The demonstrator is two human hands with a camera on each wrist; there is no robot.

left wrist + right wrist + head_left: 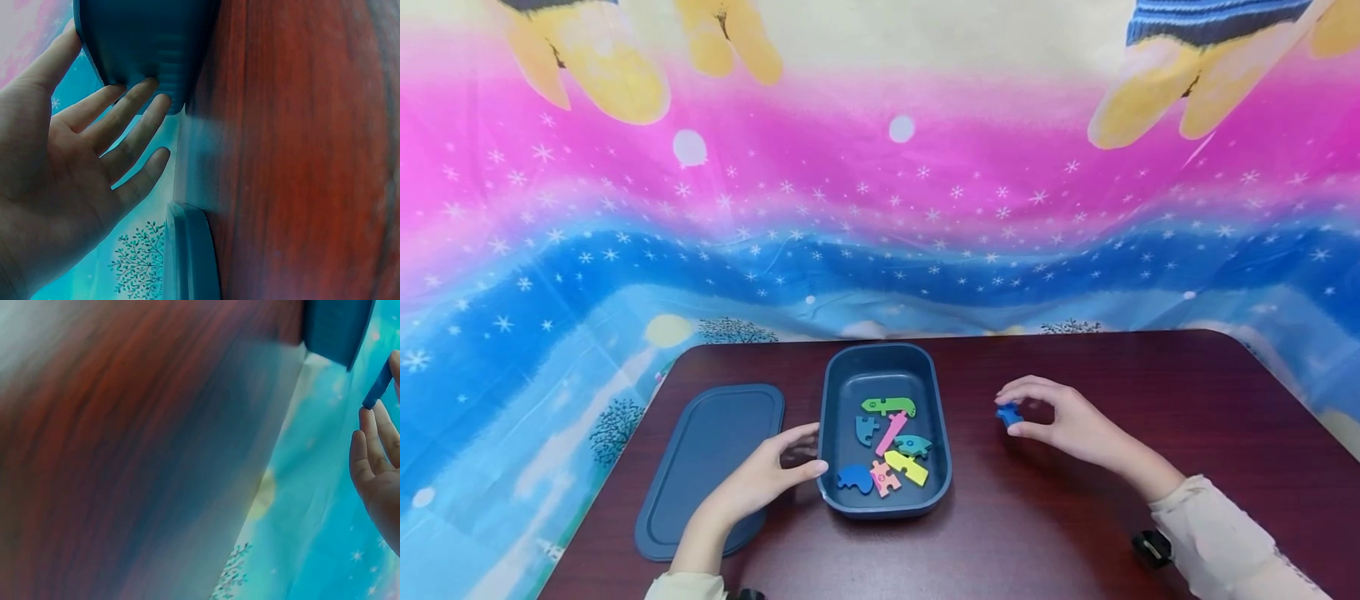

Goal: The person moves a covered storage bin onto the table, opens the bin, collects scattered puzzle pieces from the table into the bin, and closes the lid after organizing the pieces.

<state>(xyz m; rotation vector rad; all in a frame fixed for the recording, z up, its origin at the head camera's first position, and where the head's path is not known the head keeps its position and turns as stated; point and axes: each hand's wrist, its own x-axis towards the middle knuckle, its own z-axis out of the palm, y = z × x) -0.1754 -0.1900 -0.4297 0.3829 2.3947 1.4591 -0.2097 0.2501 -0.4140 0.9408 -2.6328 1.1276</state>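
My right hand [1063,421] pinches a small blue puzzle piece [1009,415] between thumb and fingertips, off to the right of the dark blue box. In the right wrist view the blue piece [378,387] shows edge-on at the fingertips. With its fingers spread and fairly straight, my left hand [760,475] touches the left side of the box [945,450], thumb at the rim. The left wrist view shows its fingertips [161,103] against the outer wall. Inside the box lie several puzzle pieces, among them a green one [887,406], a yellow one [907,468] and a blue one [855,478].
A dark blue lid [700,454] lies flat on the brown wooden table [1037,533], left of the box and partly behind the left forearm. A patterned cloth backdrop [865,200] hangs behind the table's far edge.
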